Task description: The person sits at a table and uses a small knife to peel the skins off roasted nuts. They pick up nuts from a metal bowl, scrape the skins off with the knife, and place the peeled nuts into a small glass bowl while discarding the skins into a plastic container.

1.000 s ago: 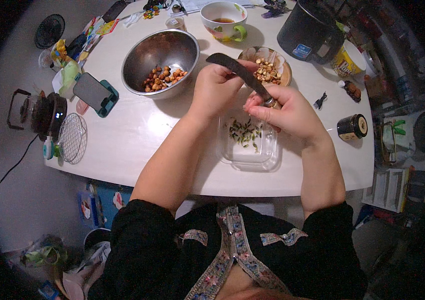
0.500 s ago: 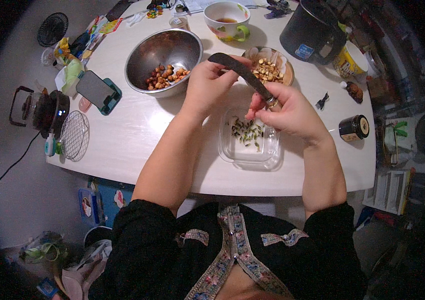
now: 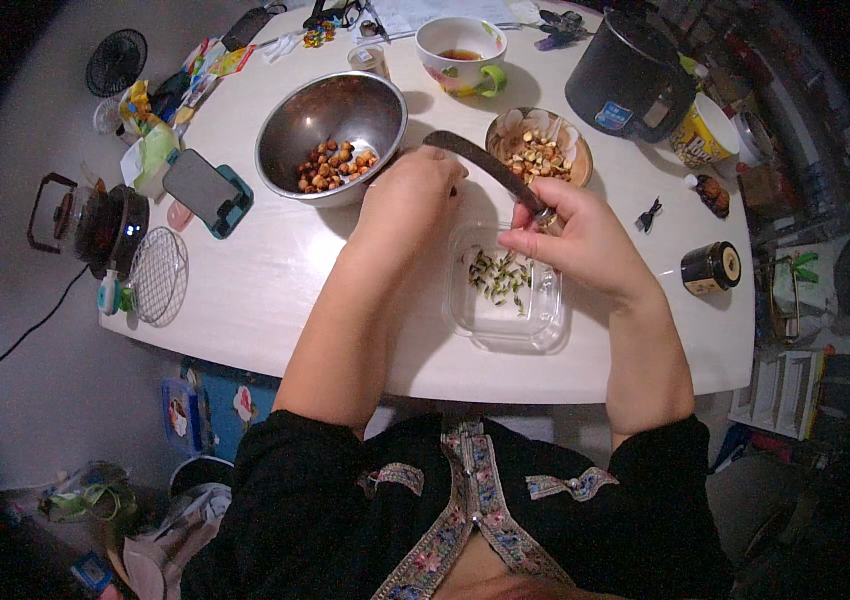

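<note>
My right hand [image 3: 590,245] grips a curved, dark-bladed knife [image 3: 490,163] by its handle, the blade slanting up to the left. Its tip ends just above my left hand [image 3: 415,195], which is curled with its back toward me. Whatever its fingertips may pinch is hidden. Below the right hand is a clear square container [image 3: 505,325] with small green sprouts [image 3: 500,277] in it. Beside the left hand stands a steel bowl [image 3: 280,140] of round brown seeds [image 3: 330,172], perhaps lotus seeds. A patterned bowl [image 3: 582,150] behind the knife holds pale split pieces [image 3: 537,160].
A cup [image 3: 450,75] of brown liquid and a black pitcher [image 3: 625,80] stand at the back. Rightward are a yellow tub [image 3: 700,135] and a dark jar [image 3: 710,268]. A phone on a stand [image 3: 200,190] and a wire rack [image 3: 160,275] lie left.
My left hand has turned over, its fingers now curled down and away from the patterned bowl. The knife has stayed in my right hand. The whole view has shifted slightly.
</note>
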{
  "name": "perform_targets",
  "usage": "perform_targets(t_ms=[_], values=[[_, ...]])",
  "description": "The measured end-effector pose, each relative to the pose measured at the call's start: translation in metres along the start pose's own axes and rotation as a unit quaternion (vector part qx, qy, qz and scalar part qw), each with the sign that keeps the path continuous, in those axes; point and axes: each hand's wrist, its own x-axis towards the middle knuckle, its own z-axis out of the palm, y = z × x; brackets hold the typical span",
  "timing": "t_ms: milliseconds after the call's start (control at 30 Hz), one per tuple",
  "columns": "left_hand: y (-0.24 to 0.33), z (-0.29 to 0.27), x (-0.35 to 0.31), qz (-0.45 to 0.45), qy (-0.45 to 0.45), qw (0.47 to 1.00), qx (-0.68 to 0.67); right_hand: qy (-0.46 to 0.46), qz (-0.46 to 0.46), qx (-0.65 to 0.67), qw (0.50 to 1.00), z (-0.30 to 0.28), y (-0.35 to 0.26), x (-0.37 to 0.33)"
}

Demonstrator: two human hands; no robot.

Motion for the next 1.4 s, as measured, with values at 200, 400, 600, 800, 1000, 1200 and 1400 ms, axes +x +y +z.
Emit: perform_targets(t_ms=[200,400,600,800,1000,1200,1400], values=[[-0.004,0.014,0.002,0.006,0.023,1.0,-0.006,0.08,-0.015,0.035,0.996,0.002,0.003,0.002],[0.019,-0.009,0.008,-0.05,0.083,0.906,-0.411,0.152,-0.025,0.091,0.984,-0.003,0.008,0.003],[0.027,-0.008,0.003,0.006,0.023,0.649,-0.76,0.211,-0.172,-0.071,0.96,0.01,0.007,-0.001],[0.026,-0.001,0.003,0.02,0.015,0.616,-0.787,0.2,-0.215,-0.087,0.952,0.011,0.004,-0.003],[0.024,-0.003,0.002,0.011,0.017,0.652,-0.758,0.2,-0.252,-0.128,0.938,0.009,0.006,0.0],[0.025,-0.008,0.002,0.018,0.018,0.671,-0.741,0.199,-0.282,-0.144,0.927,0.008,0.01,0.005],[0.024,-0.01,0.001,0.028,0.021,0.685,-0.728,0.176,-0.26,-0.142,0.939,0.01,0.01,0.005]])
